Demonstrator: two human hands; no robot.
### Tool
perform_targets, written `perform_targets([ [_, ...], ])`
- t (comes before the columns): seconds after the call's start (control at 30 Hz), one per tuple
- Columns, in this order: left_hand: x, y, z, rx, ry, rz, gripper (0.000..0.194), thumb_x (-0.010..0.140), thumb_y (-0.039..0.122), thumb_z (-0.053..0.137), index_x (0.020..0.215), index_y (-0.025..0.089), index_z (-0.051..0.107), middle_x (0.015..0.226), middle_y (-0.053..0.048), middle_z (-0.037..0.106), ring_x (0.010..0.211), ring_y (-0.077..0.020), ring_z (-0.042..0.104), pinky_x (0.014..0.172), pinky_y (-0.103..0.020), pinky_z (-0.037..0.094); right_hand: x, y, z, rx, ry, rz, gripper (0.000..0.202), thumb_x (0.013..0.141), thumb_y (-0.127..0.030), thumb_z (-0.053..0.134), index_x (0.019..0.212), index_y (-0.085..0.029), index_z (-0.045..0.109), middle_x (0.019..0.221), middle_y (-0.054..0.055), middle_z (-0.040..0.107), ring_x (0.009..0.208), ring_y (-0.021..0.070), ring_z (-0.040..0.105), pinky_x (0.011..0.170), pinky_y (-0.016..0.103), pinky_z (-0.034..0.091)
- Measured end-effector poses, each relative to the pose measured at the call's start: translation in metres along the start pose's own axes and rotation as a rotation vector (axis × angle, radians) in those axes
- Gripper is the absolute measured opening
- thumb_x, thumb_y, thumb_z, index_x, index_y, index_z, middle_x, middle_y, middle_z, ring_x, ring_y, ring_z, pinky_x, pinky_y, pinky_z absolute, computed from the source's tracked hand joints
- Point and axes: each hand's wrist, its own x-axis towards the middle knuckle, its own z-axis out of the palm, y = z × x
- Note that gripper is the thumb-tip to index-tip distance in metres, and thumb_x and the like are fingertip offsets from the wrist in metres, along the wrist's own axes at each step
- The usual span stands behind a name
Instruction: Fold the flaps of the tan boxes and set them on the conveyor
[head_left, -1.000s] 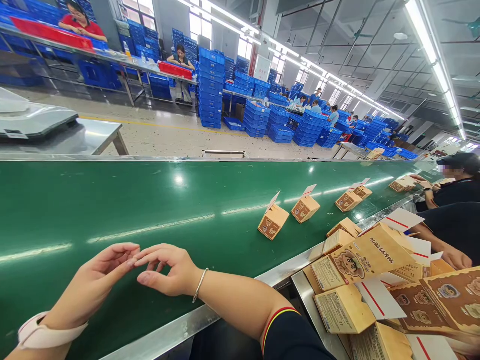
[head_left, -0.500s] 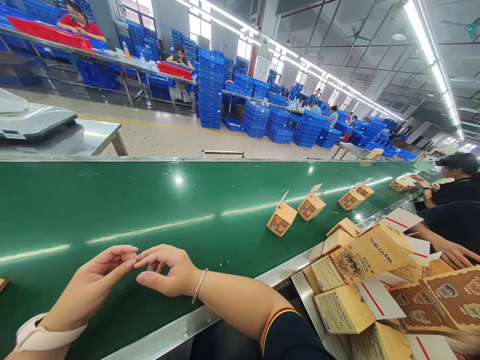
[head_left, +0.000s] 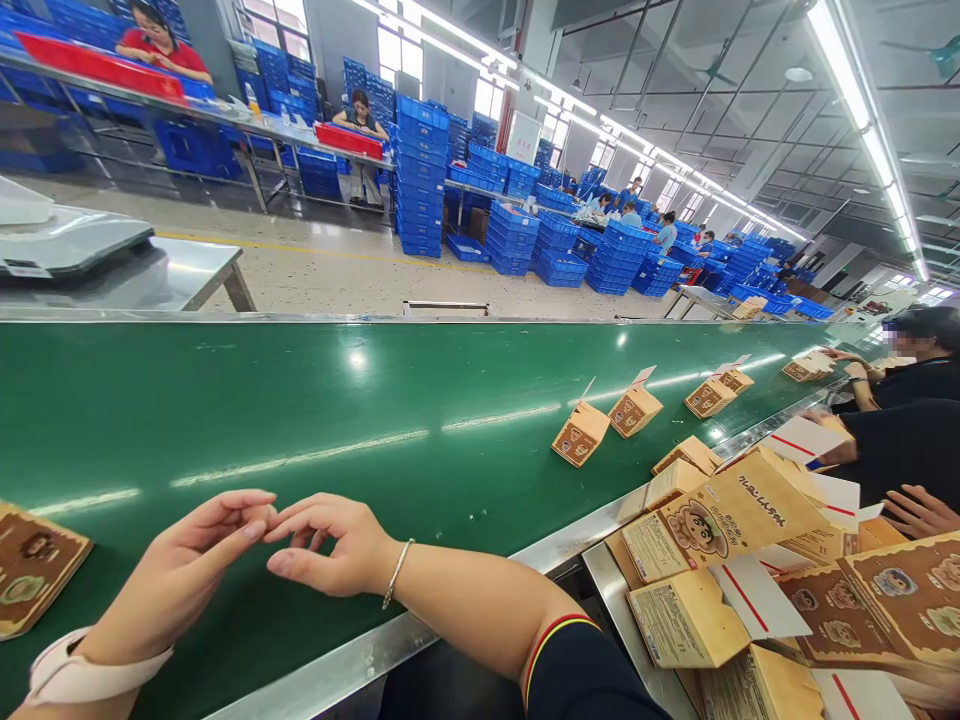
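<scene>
Over the green conveyor belt [head_left: 300, 390], my left hand [head_left: 199, 565] and my right hand [head_left: 337, 540] meet at the fingertips. Both have loosely bent fingers, and I see nothing held in either. A pale band circles my left wrist and a silver bracelet my right. Left of my left hand, a brown printed carton [head_left: 37, 570] lies on the belt, cut off by the picture's edge. To the right, another small carton [head_left: 581, 435] rides the belt with its flap up, followed by a similar carton [head_left: 634, 412] and several farther along.
A pile of cartons [head_left: 727, 510] with white flaps stands beside the belt's metal edge [head_left: 390, 650] at right. Behind it, a co-worker's hand [head_left: 919, 510] and dark sleeves show. Across the belt are a metal table [head_left: 202, 265] and stacks of blue crates [head_left: 420, 180].
The cartons on the belt have shifted right, and the one at the left edge has come further into view. A co-worker's hand by the pile has lifted. My hands barely moved.
</scene>
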Motion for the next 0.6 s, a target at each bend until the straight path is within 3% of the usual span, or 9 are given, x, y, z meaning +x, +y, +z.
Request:
perform_targets([
  [0.07,-0.0001,0.0009,-0.0004,-0.114,-0.04,-0.162,0.066,0.006,0.065,0.081,0.055,0.023,0.068,0.06,-0.003,0.066,0.06,-0.017,0.06,0.048,-0.02,0.051,-0.0003,-0.0003,-0.0001,0.008,0.001,-0.013,0.023,0.077,-0.036,0.077,0.084,-0.017,0.065,0.107,0.006,0.063,0.067,0.0089,0.057,0.064,0.021,0.051],
  [0.13,-0.0002,0.0017,-0.0008,-0.17,-0.044,-0.236,0.065,0.004,0.058,0.084,0.056,0.023,0.069,0.061,-0.002,0.065,0.062,-0.0158,0.059,0.049,-0.018,0.05,-0.0006,-0.0015,-0.0005,0.011,0.0,-0.002,0.023,0.077,-0.034,0.078,0.084,-0.017,0.065,0.107,0.006,0.062,0.067,0.0088,0.056,0.064,0.02,0.05],
  [0.37,-0.0014,0.0045,0.0002,-0.218,-0.024,-0.301,0.065,-0.001,0.052,0.085,0.054,0.021,0.067,0.06,0.0,0.064,0.062,-0.0133,0.057,0.05,-0.013,0.049,-0.0006,-0.0026,-0.0007,0.022,0.0,0.017,0.021,0.077,-0.032,0.078,0.083,-0.017,0.065,0.106,0.005,0.062,0.067,0.0086,0.056,0.064,0.02,0.05],
  [0.6,-0.0024,0.0043,0.0004,-0.206,-0.033,-0.297,0.067,0.0,0.053,0.085,0.056,0.022,0.067,0.061,0.001,0.064,0.066,-0.0118,0.056,0.053,-0.01,0.048,-0.0005,-0.0003,-0.0011,0.075,-0.004,0.011,0.035,0.069,-0.045,0.082,0.081,-0.018,0.065,0.107,0.005,0.062,0.065,0.0088,0.055,0.063,0.021,0.05],
])
